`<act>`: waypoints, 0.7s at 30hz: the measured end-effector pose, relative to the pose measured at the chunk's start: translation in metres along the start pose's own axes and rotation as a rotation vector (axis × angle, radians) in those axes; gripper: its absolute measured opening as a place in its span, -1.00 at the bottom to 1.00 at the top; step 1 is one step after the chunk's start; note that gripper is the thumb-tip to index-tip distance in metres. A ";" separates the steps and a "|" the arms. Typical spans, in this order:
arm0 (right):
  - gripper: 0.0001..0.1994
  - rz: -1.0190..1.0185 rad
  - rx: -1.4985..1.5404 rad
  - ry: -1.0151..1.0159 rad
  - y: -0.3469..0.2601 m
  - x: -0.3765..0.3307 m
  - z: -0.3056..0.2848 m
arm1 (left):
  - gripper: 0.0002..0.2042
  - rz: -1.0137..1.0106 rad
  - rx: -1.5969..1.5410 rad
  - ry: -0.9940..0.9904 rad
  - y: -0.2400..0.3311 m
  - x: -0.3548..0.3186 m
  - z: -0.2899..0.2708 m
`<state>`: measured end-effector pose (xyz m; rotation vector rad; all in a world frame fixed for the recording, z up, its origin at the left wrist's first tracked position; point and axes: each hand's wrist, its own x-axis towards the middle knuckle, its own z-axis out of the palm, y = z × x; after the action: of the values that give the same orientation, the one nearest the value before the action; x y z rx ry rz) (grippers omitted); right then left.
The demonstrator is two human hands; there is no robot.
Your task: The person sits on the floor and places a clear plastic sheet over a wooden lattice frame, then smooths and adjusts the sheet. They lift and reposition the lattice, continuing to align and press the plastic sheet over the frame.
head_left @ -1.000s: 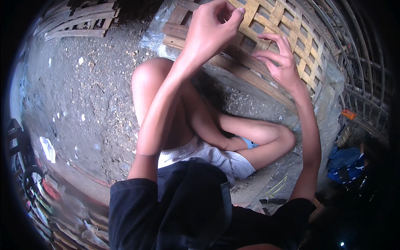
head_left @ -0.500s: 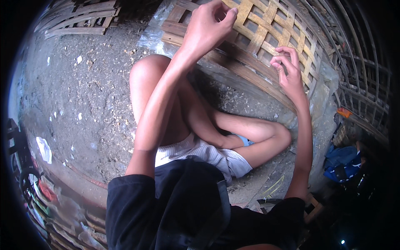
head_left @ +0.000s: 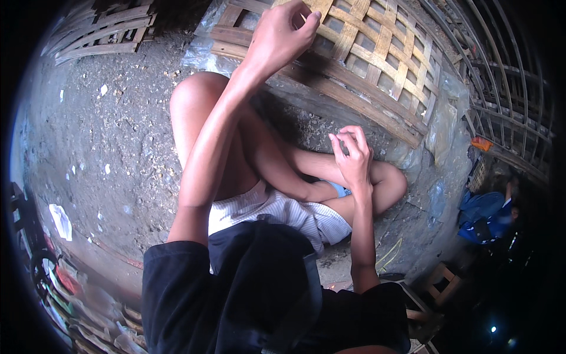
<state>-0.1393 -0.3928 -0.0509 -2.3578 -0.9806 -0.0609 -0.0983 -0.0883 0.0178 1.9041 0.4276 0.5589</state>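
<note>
My left hand (head_left: 283,35) is over the left part of a woven slat panel (head_left: 377,44), near the top of the view. Its fingers curl toward the thumb in a pinch; whatever lies between them is too small to make out. The panel is a lattice of flat yellowish strips with brown wooden slats along its near edge. Off the panel, my right hand (head_left: 354,158) hovers above my bent right knee. Its fingers are bent in, with the thumb close to the index fingertip, and I cannot make out anything held there.
Clear plastic sheeting (head_left: 445,133) shows around the panel. Another slatted wooden piece (head_left: 103,35) lies at the far left, with curved slat frames (head_left: 513,76) at the right. White scraps (head_left: 61,221) dot the rough grey floor (head_left: 112,153). A blue bundle (head_left: 483,218) lies right.
My right hand has drawn back from the panel's right side toward my knee, its fingers curling closer. My left hand stays at the panel; the whole view has shifted slightly.
</note>
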 end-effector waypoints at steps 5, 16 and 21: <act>-0.90 -0.070 0.083 0.091 -0.021 0.055 -0.024 | -0.74 -0.002 0.012 0.038 -0.002 -0.002 -0.001; -0.74 0.233 -0.166 0.011 -0.026 0.143 -0.011 | -0.72 0.010 0.012 0.056 -0.007 0.001 0.002; -0.75 0.306 -0.004 0.090 -0.011 0.153 -0.001 | -0.70 0.008 0.005 0.081 -0.009 0.001 0.007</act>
<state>-0.0351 -0.2897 -0.0054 -2.4582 -0.5699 -0.0491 -0.0944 -0.0895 0.0072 1.8930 0.4739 0.6426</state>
